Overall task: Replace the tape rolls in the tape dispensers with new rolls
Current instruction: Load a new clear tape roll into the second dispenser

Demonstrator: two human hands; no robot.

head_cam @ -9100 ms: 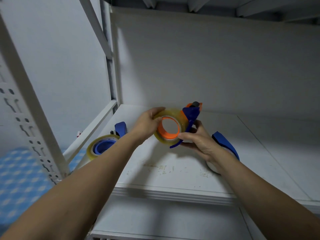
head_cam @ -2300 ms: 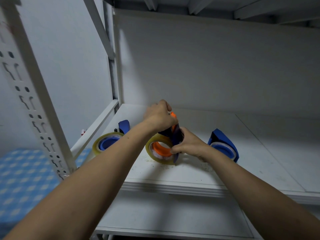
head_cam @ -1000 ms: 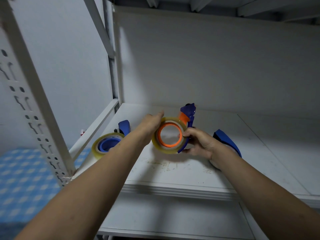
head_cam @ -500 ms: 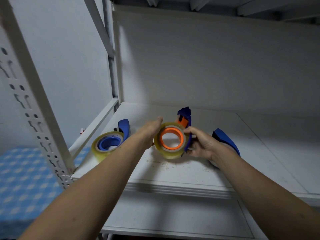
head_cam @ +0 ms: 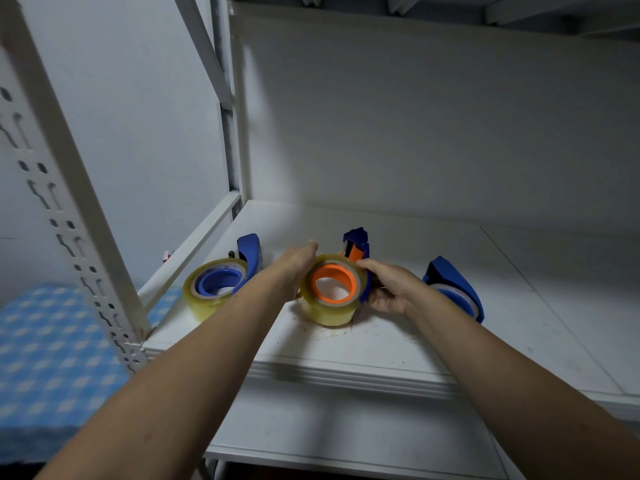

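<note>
The fingers (head_cam: 311, 247) of the left hand (head_cam: 294, 268) lie stretched and nearly straight along the left side of the tape roll (head_cam: 325, 311), pressing against it; the thumb is hidden. The right fingers (head_cam: 367, 264) reach over the roll's upper right rim, and the rest of the right hand (head_cam: 389, 289) curls round the blue frame of the dispenser (head_cam: 356, 242), gripping it.

The clear, yellowish roll sits on the dispenser's orange hub (head_cam: 332, 271), tilted so that its opening faces the camera. Its lower edge is down at the white shelf (head_cam: 398, 344), near the front, among small crumbs. The dispenser's blue and orange head sticks up behind the roll.

To the left, near the shelf's edge, a second dispenser (head_cam: 250, 252) carries a full roll on a blue hub. To the right, just beyond the right wrist, stands a third dispenser (head_cam: 450, 275), also blue. Both forearms stretch in from below. A white post (head_cam: 52, 188) with holes rises at the far left, and a blue checked cloth (head_cam: 34, 348) lies below it.
</note>
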